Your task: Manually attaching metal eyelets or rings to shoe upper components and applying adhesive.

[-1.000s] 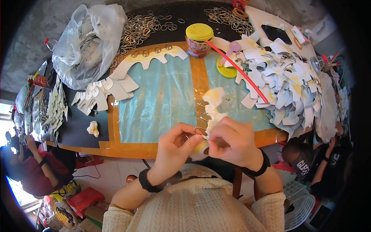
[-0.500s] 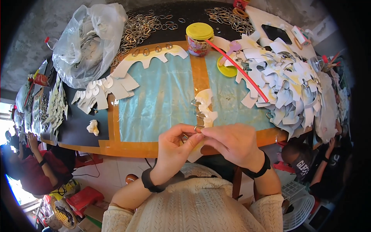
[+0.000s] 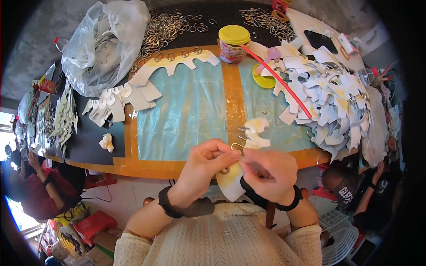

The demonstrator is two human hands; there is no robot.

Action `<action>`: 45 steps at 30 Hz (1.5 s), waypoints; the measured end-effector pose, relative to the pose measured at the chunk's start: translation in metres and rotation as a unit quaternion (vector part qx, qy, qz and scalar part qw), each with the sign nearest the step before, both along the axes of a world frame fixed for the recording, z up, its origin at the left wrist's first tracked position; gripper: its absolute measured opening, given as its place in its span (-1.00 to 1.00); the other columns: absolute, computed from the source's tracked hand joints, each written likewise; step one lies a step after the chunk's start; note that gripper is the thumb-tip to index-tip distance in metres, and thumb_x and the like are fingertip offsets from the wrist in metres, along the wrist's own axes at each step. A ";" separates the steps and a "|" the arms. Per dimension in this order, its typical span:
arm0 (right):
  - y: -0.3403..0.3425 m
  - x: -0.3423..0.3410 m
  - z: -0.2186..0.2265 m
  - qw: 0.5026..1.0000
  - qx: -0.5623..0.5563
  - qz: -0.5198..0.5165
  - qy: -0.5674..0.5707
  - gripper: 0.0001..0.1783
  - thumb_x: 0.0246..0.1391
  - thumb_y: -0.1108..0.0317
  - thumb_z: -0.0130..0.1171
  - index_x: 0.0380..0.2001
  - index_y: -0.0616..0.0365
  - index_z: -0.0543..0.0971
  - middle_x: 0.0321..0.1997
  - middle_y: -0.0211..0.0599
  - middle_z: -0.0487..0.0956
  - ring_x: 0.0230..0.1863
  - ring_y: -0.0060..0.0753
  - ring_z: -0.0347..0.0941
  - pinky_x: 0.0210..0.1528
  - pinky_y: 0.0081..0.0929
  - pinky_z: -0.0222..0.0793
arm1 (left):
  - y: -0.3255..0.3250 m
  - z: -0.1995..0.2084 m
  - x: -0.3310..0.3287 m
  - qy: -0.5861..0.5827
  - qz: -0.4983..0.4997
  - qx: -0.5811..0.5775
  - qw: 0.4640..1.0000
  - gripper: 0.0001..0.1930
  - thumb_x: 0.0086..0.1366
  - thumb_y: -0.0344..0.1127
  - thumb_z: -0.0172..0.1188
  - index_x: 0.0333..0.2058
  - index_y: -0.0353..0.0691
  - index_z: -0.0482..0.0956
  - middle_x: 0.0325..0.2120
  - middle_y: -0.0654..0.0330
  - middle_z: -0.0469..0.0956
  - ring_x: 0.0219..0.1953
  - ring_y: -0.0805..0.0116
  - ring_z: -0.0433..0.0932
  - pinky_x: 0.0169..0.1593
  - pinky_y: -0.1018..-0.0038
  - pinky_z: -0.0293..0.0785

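Note:
Close to the table's front edge, both my hands pinch at one white scalloped strip (image 3: 256, 134) with yellowish patches. Its far end lies over the brown tape, and its near end hangs toward my lap. Thumb and fingers of my left hand (image 3: 203, 164) are closed on the strip, beside a metal oval ring (image 3: 238, 146) that stands up at the fingertips. My right hand (image 3: 274, 172) is closed too, its fingertips meeting the left thumb at the strip's edge below the ring. Further rings sit along the strip's left edge. The exact pinch point is hidden.
Metal rings (image 3: 166, 29) lie heaped at the back. A plastic bag (image 3: 102, 53) of white pieces stands back left. A yellow-lidded tub (image 3: 233, 44) and a red tube (image 3: 284, 84) adjoin a pile of white strips (image 3: 328, 97) at right. People sit at both sides.
The strip's far end has swung to the right and nearer. The ring at my fingertips now stands more upright and shows more plainly. Both hands stay together in almost the same place.

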State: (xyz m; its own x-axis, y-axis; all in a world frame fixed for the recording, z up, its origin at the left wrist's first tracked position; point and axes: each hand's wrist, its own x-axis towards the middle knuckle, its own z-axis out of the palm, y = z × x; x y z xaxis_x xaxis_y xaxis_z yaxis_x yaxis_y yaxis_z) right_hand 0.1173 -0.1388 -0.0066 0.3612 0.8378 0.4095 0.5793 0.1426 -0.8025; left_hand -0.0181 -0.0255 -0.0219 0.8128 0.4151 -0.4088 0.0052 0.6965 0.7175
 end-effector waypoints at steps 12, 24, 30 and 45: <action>-0.010 0.000 0.000 0.913 0.115 0.060 -0.387 -0.63 -0.19 0.42 0.23 -0.18 0.11 0.60 -0.32 -0.30 0.59 -0.68 -0.69 0.25 -0.72 -0.69 -0.06 | 0.008 0.013 0.004 0.024 -0.066 -0.121 0.990 -0.96 0.21 -0.44 0.14 -0.40 -0.27 0.51 -0.40 0.25 0.55 -0.33 0.54 0.48 -0.24 0.59 0.36; -0.015 -0.016 -0.003 0.904 0.082 -0.001 -0.419 -0.70 -0.13 0.42 0.18 -0.23 0.12 0.62 -0.42 -0.33 0.62 -0.76 -0.72 0.00 -0.72 -0.70 -0.19 | 0.003 0.013 0.000 0.033 -0.060 -0.055 0.996 -0.86 0.19 -0.36 0.19 -0.36 -0.33 0.55 -0.39 0.26 0.56 -0.32 0.60 0.46 -0.26 0.65 0.35; -0.011 -0.013 -0.011 0.893 0.085 -0.032 -0.441 -0.69 -0.13 0.43 0.18 -0.22 0.11 0.62 -0.45 -0.45 0.62 -0.76 -0.70 0.00 -0.71 -0.70 -0.20 | 0.006 0.014 0.001 0.034 -0.069 -0.116 0.990 -0.75 0.21 -0.41 0.15 -0.13 -0.32 0.44 -0.32 0.20 0.54 -0.29 0.50 0.49 -0.20 0.57 0.40; -0.031 0.007 -0.014 0.934 0.106 0.133 -0.316 -0.55 -0.15 0.47 0.17 -0.09 -0.10 0.54 -0.20 -0.37 0.50 -0.55 -0.61 0.25 -0.59 -0.74 0.07 | 0.018 0.003 -0.001 -0.020 -0.047 -0.112 0.992 -0.33 0.21 -0.44 0.17 0.24 -0.27 0.05 -0.33 0.19 0.54 -0.27 0.50 0.48 -0.16 0.53 0.38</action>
